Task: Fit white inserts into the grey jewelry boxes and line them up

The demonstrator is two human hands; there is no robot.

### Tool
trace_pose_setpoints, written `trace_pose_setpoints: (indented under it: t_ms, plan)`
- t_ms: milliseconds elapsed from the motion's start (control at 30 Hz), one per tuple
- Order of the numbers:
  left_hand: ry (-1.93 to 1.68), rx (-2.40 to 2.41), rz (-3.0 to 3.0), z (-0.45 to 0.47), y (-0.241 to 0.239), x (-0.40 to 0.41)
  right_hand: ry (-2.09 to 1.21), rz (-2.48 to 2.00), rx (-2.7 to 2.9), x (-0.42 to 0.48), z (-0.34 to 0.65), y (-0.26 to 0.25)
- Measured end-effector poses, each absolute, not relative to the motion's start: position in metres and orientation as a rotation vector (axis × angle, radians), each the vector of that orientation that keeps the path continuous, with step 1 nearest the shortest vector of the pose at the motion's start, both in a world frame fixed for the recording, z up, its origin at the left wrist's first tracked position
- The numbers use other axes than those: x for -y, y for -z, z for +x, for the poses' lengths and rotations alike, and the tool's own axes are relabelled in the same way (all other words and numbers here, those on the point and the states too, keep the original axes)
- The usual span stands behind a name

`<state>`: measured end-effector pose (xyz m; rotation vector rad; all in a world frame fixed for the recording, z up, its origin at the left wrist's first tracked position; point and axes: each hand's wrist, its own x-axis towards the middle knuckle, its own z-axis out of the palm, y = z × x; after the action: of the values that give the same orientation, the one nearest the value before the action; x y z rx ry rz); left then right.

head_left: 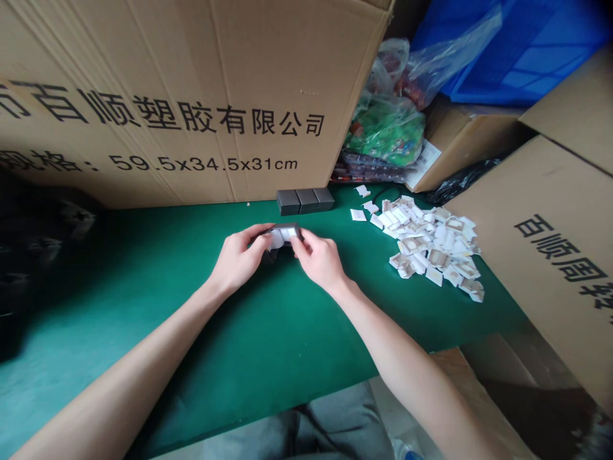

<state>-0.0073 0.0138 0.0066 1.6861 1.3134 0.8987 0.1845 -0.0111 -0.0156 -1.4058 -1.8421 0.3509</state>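
Over the middle of the green table, a small dark grey box (290, 227) is held between my two hands, with white inside it. My left hand (242, 254) grips its left side, the thumb on the white insert (276, 239). My right hand (320, 255) is closed on the right side, thumb and finger at the edge. The fingers hide much of the box. Just beyond stand several closed dark grey boxes (306, 200) in a row. To the right lies a loose pile of folded white paper inserts (435, 239), with a few strays at its left.
A large cardboard carton (191, 76) walls off the back of the green table (230, 358). Another carton (550, 211) borders the right. Behind the pile are plastic bags (387, 128) and a blue bin (517, 57). Something black (38, 255) lies at the left.
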Motion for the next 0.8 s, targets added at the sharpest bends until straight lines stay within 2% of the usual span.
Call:
trace_pose_setpoints:
  t_ms: [533,800]
  plan:
    - [-0.892,-1.327,1.722,-0.0066,-0.0072,-0.0127,-0.369,-1.433,1.820,0.0125,0.1841,0.0128]
    - [-0.870,-1.318,1.745,-0.0069,-0.0081,-0.0117,-0.278,-1.473,1.798,0.0126,0.1824,0.0123]
